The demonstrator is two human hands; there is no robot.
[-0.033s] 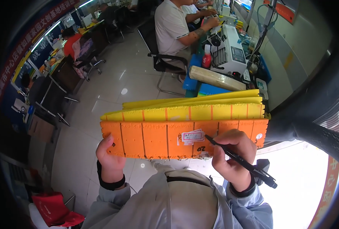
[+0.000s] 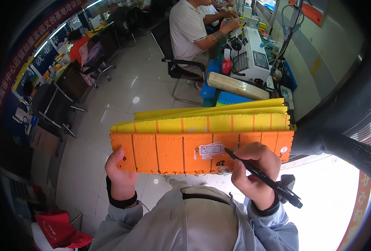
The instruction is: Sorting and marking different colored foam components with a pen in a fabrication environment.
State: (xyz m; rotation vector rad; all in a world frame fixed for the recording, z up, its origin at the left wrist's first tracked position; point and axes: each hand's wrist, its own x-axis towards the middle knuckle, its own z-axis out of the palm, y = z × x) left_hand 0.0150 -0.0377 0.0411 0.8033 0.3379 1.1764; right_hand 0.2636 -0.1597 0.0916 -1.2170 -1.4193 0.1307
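Note:
A long orange foam board [image 2: 168, 152] with dark cross lines lies across the front, its lower edge rough. My left hand [image 2: 120, 170] grips its left end, thumb on the face and fingers hidden behind. My right hand [image 2: 257, 171] is closed around a black pen [image 2: 273, 183] near the right part of the board. The pen's tip points at the edge of small white labels [image 2: 211, 149] stuck one over another on the board. From this view I cannot tell whether the tip touches. Several yellow boards [image 2: 225, 124] with orange lines stand behind the orange one.
Beyond the boards, a bench holds a pale wooden block [image 2: 237, 86], a red bottle [image 2: 226, 62] and a white machine [image 2: 252, 54]. A person in a white shirt [image 2: 187, 31] sits there by a black chair [image 2: 177, 67]. A red bag [image 2: 60, 230] is at lower left.
The pen has shifted very slightly in my right hand, its rear end a little lower. The boards and my left hand look the same.

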